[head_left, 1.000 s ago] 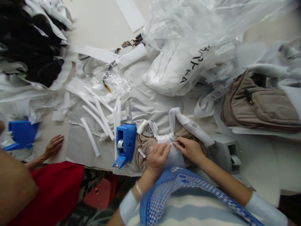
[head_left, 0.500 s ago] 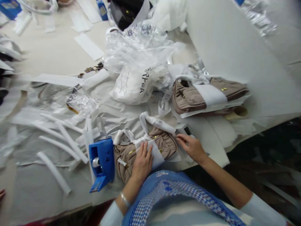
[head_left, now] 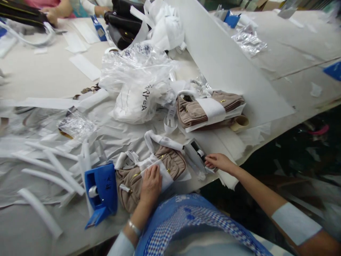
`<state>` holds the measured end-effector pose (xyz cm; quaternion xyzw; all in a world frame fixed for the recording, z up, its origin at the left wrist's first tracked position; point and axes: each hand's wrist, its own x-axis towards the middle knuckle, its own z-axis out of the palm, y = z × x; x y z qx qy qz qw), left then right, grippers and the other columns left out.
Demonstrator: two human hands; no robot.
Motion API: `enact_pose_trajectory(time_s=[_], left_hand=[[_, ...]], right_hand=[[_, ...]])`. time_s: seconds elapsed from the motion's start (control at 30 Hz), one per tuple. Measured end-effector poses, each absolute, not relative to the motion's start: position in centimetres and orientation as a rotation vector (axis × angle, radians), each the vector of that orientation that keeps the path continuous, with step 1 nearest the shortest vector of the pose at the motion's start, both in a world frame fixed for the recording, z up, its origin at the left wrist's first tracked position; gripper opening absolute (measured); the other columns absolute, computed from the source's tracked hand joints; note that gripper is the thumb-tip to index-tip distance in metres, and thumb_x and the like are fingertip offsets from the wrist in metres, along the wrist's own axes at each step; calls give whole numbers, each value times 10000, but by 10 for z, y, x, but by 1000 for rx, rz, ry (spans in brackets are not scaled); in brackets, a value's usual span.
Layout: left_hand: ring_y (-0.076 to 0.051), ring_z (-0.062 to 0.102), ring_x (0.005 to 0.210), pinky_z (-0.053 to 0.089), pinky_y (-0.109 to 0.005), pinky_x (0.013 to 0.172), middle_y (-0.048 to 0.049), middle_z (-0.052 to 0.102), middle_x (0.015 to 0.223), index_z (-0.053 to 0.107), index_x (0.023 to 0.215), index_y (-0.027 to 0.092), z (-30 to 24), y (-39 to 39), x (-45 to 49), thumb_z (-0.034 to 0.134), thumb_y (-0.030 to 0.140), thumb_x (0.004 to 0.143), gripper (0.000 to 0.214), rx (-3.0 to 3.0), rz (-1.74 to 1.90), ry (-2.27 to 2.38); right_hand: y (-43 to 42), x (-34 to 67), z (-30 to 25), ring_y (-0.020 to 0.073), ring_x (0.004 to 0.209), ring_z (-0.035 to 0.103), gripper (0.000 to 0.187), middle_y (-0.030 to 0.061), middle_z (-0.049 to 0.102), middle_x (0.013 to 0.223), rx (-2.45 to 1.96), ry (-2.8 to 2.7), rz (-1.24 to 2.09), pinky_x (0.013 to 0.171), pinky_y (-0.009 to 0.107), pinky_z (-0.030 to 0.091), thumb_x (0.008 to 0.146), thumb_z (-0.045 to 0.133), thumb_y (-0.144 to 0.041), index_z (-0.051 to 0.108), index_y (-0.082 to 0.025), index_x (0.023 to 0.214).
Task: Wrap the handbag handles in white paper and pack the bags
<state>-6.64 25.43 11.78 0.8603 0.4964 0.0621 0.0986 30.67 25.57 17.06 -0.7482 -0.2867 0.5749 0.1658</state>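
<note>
1. At the table's near edge, a taupe bag [head_left: 136, 186] is laid on its side, with a white sheet [head_left: 165, 179] drawn across its middle. The sheet is pressed down by the left hand [head_left: 151, 183], which is spread flat, fingers extended, with nothing gripped.
2. From this, the step in hand is judged to be the fastening of the sheet around the bag: the wrap is kept in place by one hand while tape is sought with the other.
3. Just right of the bag, the front end of a grey tape dispenser [head_left: 192, 159] is reached by the right hand [head_left: 220, 162]. Its fingers are drawn together there; whether a tape end is pinched cannot be told. By judgement, a short strip needs to be torn off cleanly, without the sheet being let slip.
4. Compared with half a second ago, the left hand is kept on the sheet, while the right hand has been carried from beside the bag's right end to the dispenser, which is now more fully shown.
5. Farther back, a second taupe bag [head_left: 195, 113] is seen, already banded in white; it appears unmoved on the table, though the view itself has been shifted.
</note>
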Motion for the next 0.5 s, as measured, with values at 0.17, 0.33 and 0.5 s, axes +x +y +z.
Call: enact_pose_trajectory(time_s=[0.17,0.33,0.5], left_hand=[[-304,553,1246,372,-514,1121,-164,617,1329,602,1300,86,125,253,-59,434,184,968,385,2502,185,1517],[-287,562,1257,250,-578,1167,-151,613,1348,606,1291,129,128,249,-55,408,212,981,377,2439,230,1585],[-285,512,1321,251,-563,1171,-148,562,1409,569,1342,135,119,244,-62,397,277,995,412,2461,272,1550]], right_hand=[[260,313,176,116,649,682,204,88,745,779,-2061,-675,1732,620,196,568,813,762,-326,701,-134,785],[259,314,183,101,629,665,216,69,732,753,-1987,-629,1779,600,175,558,754,822,-301,703,-123,785],[250,317,209,104,637,657,293,57,727,753,-1951,-626,1716,581,176,541,708,842,-382,702,-139,791]])
